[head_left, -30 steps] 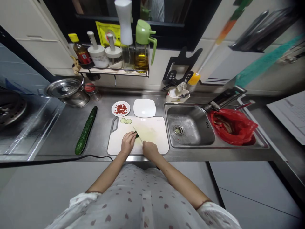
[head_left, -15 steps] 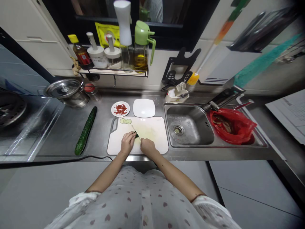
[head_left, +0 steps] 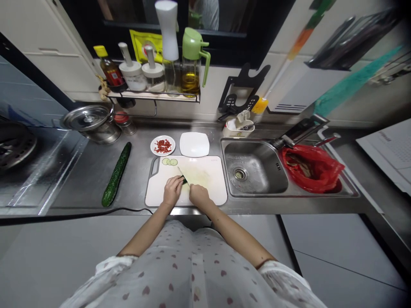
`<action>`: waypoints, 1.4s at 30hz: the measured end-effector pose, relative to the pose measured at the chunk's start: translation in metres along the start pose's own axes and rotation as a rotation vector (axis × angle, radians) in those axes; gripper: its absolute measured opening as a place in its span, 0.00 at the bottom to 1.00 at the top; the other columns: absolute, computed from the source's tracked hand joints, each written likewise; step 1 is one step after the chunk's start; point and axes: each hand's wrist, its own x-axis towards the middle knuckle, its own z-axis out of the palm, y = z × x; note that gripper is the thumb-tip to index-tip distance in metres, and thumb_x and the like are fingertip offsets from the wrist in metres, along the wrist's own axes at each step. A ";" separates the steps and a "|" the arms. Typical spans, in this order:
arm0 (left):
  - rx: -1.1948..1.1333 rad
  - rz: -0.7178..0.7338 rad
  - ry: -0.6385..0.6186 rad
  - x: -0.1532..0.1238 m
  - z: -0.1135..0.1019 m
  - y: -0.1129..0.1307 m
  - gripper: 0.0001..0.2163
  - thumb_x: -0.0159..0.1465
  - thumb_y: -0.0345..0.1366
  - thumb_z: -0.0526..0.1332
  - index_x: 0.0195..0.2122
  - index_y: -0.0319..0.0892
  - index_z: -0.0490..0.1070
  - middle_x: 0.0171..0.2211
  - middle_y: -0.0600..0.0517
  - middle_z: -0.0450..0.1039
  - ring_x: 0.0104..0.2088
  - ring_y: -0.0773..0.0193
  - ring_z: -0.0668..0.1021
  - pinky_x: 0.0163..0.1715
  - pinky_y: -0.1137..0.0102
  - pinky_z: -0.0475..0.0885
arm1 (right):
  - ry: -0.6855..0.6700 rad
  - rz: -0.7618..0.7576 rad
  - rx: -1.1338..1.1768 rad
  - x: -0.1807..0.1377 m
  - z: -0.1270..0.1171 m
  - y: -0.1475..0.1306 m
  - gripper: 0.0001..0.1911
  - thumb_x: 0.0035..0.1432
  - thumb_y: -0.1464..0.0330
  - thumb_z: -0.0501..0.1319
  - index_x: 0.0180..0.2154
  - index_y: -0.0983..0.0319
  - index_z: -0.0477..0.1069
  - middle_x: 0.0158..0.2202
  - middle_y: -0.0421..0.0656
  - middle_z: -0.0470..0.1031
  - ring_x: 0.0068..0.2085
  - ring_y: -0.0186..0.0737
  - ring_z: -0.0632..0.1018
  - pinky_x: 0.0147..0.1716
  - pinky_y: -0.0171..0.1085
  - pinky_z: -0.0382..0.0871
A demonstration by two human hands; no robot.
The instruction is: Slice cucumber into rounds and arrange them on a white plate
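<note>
A white cutting board (head_left: pixel 208 188) lies on the steel counter in front of me. My left hand (head_left: pixel 172 191) is curled over a small dark green cucumber piece (head_left: pixel 184 181) and pins it to the board. My right hand (head_left: pixel 198 194) is closed round the handle of a knife (head_left: pixel 183 175), whose blade angles up and left against the piece. Two cucumber slices (head_left: pixel 169 161) lie at the board's far left corner. A pale heap of cut cucumber (head_left: pixel 199 175) spreads over the board's middle.
A whole cucumber (head_left: pixel 116 174) lies left of the board. Behind the board sit a small plate of chopped red chilli (head_left: pixel 162 145) and a white plate (head_left: pixel 194 144). The sink (head_left: pixel 253 171) is on the right, with a red bag (head_left: pixel 313 167). A pot (head_left: pixel 88 122) stands far left.
My right hand with the knife has shifted a little to the left, closer to my left hand. The left hand stays on the cucumber piece.
</note>
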 end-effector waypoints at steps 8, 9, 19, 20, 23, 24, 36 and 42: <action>0.009 0.004 -0.008 0.000 0.000 -0.001 0.11 0.68 0.36 0.54 0.45 0.44 0.75 0.45 0.46 0.76 0.47 0.59 0.75 0.49 0.59 0.72 | -0.025 0.014 0.007 -0.010 0.001 0.003 0.13 0.62 0.73 0.49 0.45 0.65 0.69 0.41 0.53 0.77 0.45 0.45 0.78 0.40 0.38 0.68; 0.012 0.005 -0.006 0.000 0.000 -0.001 0.11 0.68 0.36 0.54 0.44 0.44 0.75 0.45 0.46 0.76 0.47 0.59 0.75 0.49 0.59 0.72 | -0.029 0.013 0.009 -0.009 0.001 0.003 0.13 0.62 0.73 0.49 0.45 0.65 0.69 0.41 0.53 0.77 0.45 0.45 0.78 0.40 0.38 0.68; 0.018 0.007 0.004 0.001 0.000 0.001 0.10 0.67 0.35 0.55 0.44 0.44 0.75 0.44 0.46 0.76 0.47 0.59 0.76 0.48 0.60 0.72 | -0.039 0.013 0.013 -0.005 0.001 0.003 0.14 0.62 0.74 0.48 0.46 0.66 0.69 0.42 0.53 0.77 0.45 0.46 0.78 0.41 0.38 0.68; 0.016 0.006 0.004 0.001 0.000 0.001 0.10 0.67 0.35 0.55 0.44 0.44 0.75 0.44 0.46 0.76 0.47 0.59 0.76 0.48 0.60 0.72 | -0.036 0.012 0.010 -0.006 0.001 0.003 0.15 0.62 0.74 0.48 0.46 0.66 0.69 0.41 0.53 0.77 0.45 0.46 0.78 0.41 0.39 0.68; 0.010 0.005 0.001 0.000 0.000 0.000 0.10 0.67 0.35 0.55 0.45 0.45 0.75 0.44 0.46 0.76 0.47 0.59 0.76 0.48 0.60 0.72 | -0.030 0.017 0.006 -0.005 0.002 0.002 0.15 0.62 0.75 0.48 0.46 0.66 0.68 0.42 0.53 0.77 0.45 0.45 0.78 0.41 0.38 0.68; 0.010 0.004 0.001 0.000 0.000 0.000 0.10 0.67 0.35 0.55 0.45 0.45 0.75 0.44 0.46 0.76 0.47 0.59 0.75 0.48 0.60 0.72 | -0.032 0.021 0.007 -0.005 0.002 0.001 0.14 0.62 0.74 0.48 0.46 0.65 0.68 0.42 0.53 0.77 0.45 0.45 0.78 0.41 0.38 0.68; 0.015 -0.018 0.009 -0.002 -0.001 0.001 0.10 0.67 0.35 0.55 0.45 0.44 0.75 0.45 0.46 0.76 0.48 0.59 0.75 0.50 0.60 0.71 | -0.038 0.071 -0.003 -0.024 0.012 0.002 0.14 0.61 0.76 0.49 0.45 0.66 0.68 0.41 0.54 0.77 0.45 0.46 0.79 0.40 0.39 0.69; 0.010 -0.013 0.011 -0.001 -0.001 0.002 0.10 0.67 0.35 0.55 0.44 0.44 0.75 0.44 0.46 0.76 0.47 0.59 0.75 0.49 0.60 0.72 | 0.003 0.074 0.001 -0.033 0.021 0.008 0.15 0.59 0.77 0.49 0.45 0.66 0.69 0.39 0.55 0.78 0.44 0.47 0.79 0.39 0.38 0.69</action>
